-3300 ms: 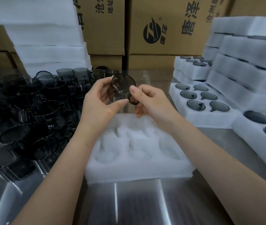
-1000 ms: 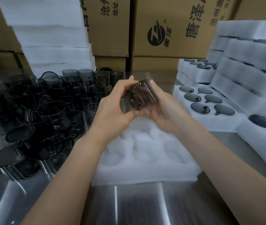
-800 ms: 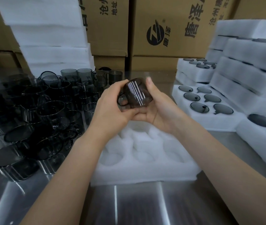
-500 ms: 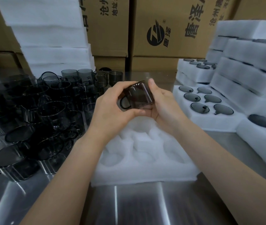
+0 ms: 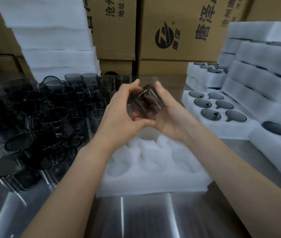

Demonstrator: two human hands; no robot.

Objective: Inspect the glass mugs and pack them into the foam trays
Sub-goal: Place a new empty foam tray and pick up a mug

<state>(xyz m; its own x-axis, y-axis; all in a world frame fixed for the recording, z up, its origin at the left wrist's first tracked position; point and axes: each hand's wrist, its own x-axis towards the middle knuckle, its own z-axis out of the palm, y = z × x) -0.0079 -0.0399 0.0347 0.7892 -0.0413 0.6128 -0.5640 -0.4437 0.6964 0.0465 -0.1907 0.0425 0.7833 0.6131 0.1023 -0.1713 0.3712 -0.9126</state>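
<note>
Mug between left hand and right hand, side tray holding mugs

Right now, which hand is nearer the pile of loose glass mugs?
Left. The left hand is just right of the pile of loose glass mugs; the right hand is farther, beyond the held mug.

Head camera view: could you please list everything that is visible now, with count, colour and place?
held mug: one, smoky grey, between both hands, above the empty tray
empty foam tray: one, white, table centre, pockets empty
loose mugs: many, dark grey, crowded on the table's left
filled foam trays: several, white with grey mugs, right side, some stacked
foam stack: one pile, white, back left
cardboard boxes: several, brown, behind
table: one, shiny metal, under everything
left hand: one, grips the mug
right hand: one, cradles the mug
</note>
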